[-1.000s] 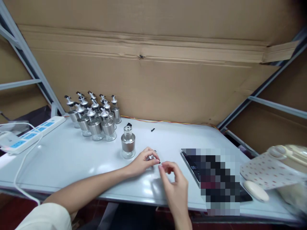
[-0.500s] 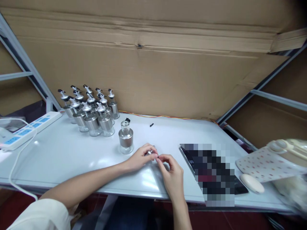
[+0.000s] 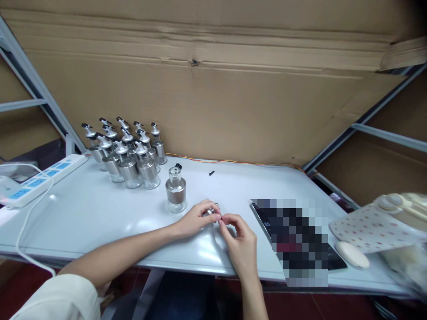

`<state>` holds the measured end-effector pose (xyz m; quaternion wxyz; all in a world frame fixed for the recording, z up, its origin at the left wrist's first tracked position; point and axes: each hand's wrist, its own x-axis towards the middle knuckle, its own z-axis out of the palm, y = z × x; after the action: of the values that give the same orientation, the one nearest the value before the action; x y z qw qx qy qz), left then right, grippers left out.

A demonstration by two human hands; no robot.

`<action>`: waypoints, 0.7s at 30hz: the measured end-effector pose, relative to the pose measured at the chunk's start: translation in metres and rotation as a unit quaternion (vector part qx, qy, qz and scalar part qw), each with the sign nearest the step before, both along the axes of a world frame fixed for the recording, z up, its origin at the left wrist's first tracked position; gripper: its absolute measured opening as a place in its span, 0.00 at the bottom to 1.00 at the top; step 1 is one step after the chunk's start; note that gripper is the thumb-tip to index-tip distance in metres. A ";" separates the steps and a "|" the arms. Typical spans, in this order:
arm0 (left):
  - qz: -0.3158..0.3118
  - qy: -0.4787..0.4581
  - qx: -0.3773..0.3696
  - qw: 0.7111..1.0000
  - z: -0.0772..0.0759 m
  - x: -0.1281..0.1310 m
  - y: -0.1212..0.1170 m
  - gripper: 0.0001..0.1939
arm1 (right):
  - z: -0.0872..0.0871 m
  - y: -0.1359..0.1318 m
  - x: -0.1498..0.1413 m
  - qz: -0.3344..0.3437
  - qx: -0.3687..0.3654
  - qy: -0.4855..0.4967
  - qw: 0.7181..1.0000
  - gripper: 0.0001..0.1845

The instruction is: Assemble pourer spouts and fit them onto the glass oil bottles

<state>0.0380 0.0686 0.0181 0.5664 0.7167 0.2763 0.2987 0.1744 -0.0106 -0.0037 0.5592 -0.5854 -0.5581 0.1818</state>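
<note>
My left hand (image 3: 196,218) is closed around a small silver pourer spout (image 3: 210,212), mostly covered by the fingers. Fingertips of my right hand (image 3: 242,242) pinch together at its near end, touching the left fingertips; whatever lies between them is too small to make out. To the left of the hands stands an upright glass oil bottle (image 3: 176,194) with a metal sleeve and a bare glass neck. A black piece (image 3: 179,166) lies just behind that bottle. Farther back on the table rests a small black strip (image 3: 211,173).
Several oil bottles with spouts (image 3: 130,171) stand grouped at the back left. A white power strip (image 3: 46,181) with a cable lies at the left edge. On the right are a dark tablet-like device (image 3: 300,240), a white oval object (image 3: 352,254) and a dotted container (image 3: 367,229).
The view has shifted very slightly. Both hands keep nearly the same pose around the spout, and the bottles stay where they were.
</note>
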 end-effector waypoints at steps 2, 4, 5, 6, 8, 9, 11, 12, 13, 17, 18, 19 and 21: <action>-0.002 -0.001 -0.010 1.000 0.001 0.000 -0.001 0.08 | 0.001 0.000 0.000 0.002 0.001 0.001 1.000 0.05; -0.004 0.000 -0.023 1.000 0.002 0.000 -0.001 0.08 | 0.001 -0.001 0.000 0.004 0.000 0.005 1.000 0.05; -0.005 -0.002 -0.030 1.000 0.003 0.000 -0.001 0.08 | 0.000 -0.001 0.000 0.004 0.000 0.009 1.000 0.05; -0.006 -0.006 -0.035 0.999 0.002 0.000 -0.001 0.08 | 0.000 -0.001 0.000 0.003 -0.001 0.013 1.000 0.05; -0.004 -0.020 -0.044 0.999 0.000 0.000 -0.001 0.08 | -0.001 -0.001 0.000 -0.002 -0.004 0.024 1.000 0.05; -0.001 -0.030 -0.052 0.998 -0.001 0.001 -0.001 0.08 | -0.002 -0.001 0.001 -0.007 -0.005 0.031 0.999 0.06; 0.006 -0.053 -0.080 0.995 -0.004 0.001 -0.001 0.11 | -0.004 -0.001 0.001 -0.017 -0.008 0.046 0.999 0.06; 0.010 -0.062 -0.096 0.993 -0.005 0.001 -0.001 0.13 | -0.005 -0.001 0.001 -0.022 -0.008 0.052 0.998 0.06; 0.012 -0.068 -0.109 0.992 -0.006 0.002 -0.001 0.14 | -0.005 0.000 0.002 -0.026 -0.008 0.057 0.998 0.07; 0.015 -0.049 -0.098 0.994 -0.005 0.002 -0.002 0.11 | -0.008 0.000 0.003 -0.040 -0.010 0.066 0.997 0.06; 0.014 -0.039 -0.090 0.995 -0.004 0.002 -0.002 0.10 | -0.008 0.000 0.003 -0.042 -0.010 0.068 0.997 0.06; 0.014 -0.032 -0.083 0.996 -0.004 0.001 -0.002 0.08 | -0.008 0.000 0.004 -0.044 -0.008 0.070 0.997 0.06; 0.018 -0.028 -0.076 0.997 -0.003 0.001 -0.001 0.06 | -0.008 0.000 0.003 -0.045 0.000 0.072 0.996 0.06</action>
<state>0.0392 0.0676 0.0150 0.6213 0.6581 0.2948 0.3067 0.1778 -0.0108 -0.0121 0.6054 -0.5957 -0.4892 0.1982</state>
